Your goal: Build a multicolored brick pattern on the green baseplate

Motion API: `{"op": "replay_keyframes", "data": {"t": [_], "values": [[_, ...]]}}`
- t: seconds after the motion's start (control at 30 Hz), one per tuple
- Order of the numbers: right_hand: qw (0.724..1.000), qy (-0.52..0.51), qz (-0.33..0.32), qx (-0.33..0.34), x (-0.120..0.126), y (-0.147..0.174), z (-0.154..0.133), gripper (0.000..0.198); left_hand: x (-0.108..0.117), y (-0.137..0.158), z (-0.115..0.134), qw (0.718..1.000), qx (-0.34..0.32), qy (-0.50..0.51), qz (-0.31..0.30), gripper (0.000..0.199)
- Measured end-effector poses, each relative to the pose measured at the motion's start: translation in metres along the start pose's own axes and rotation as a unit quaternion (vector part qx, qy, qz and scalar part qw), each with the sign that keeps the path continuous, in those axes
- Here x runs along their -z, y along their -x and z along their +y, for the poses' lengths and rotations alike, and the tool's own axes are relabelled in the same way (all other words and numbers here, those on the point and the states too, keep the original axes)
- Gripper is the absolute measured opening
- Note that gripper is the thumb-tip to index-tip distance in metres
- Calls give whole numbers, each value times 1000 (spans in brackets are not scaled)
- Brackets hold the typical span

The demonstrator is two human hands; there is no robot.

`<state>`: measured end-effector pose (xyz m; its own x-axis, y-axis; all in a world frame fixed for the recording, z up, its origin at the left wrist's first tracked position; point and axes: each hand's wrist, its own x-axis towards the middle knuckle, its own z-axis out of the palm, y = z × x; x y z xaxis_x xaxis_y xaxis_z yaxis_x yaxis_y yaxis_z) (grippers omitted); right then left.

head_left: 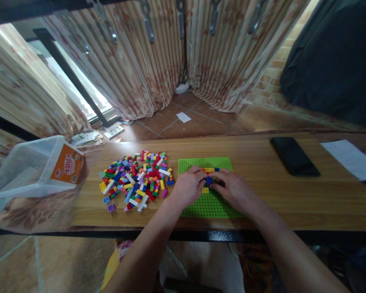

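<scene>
A green studded baseplate (212,207) lies on the wooden table, with a row of yellow, orange and blue bricks (210,169) near its upper middle. Over the plate, my right hand (232,185) has its thumb and fingers closed on a small blue brick (209,180). My left hand (189,185) meets it from the other side, fingertips pressed together by the same brick; what they grip is partly hidden. Just below the fingertips, a yellow brick (205,190) sits on the plate. A heap of loose, many-coloured bricks (137,179) spreads left of the plate.
A black phone (294,156) lies on the table (262,195) at the right, with a white paper sheet (350,158) beyond it. At the far left stands a clear plastic bin (45,162) with an orange label. Metal clips (214,18) hang overhead.
</scene>
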<state>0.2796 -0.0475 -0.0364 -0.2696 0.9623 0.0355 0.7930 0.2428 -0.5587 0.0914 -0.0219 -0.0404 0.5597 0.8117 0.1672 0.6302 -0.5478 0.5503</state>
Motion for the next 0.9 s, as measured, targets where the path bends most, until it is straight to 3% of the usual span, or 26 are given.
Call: {"op": "replay_keyframes", "data": {"t": [0.3, 0.6, 0.9], "values": [[999, -32, -8, 12, 6, 2, 1, 28, -2, 0, 1, 999, 13, -28, -8, 16], [999, 43, -14, 22, 3, 4, -4, 26, 1, -2, 0, 1000, 8, -26, -15, 17], [998, 33, -15, 47, 5, 5, 2, 29, 1, -2, 0, 1000, 18, -15, -11, 19]]}}
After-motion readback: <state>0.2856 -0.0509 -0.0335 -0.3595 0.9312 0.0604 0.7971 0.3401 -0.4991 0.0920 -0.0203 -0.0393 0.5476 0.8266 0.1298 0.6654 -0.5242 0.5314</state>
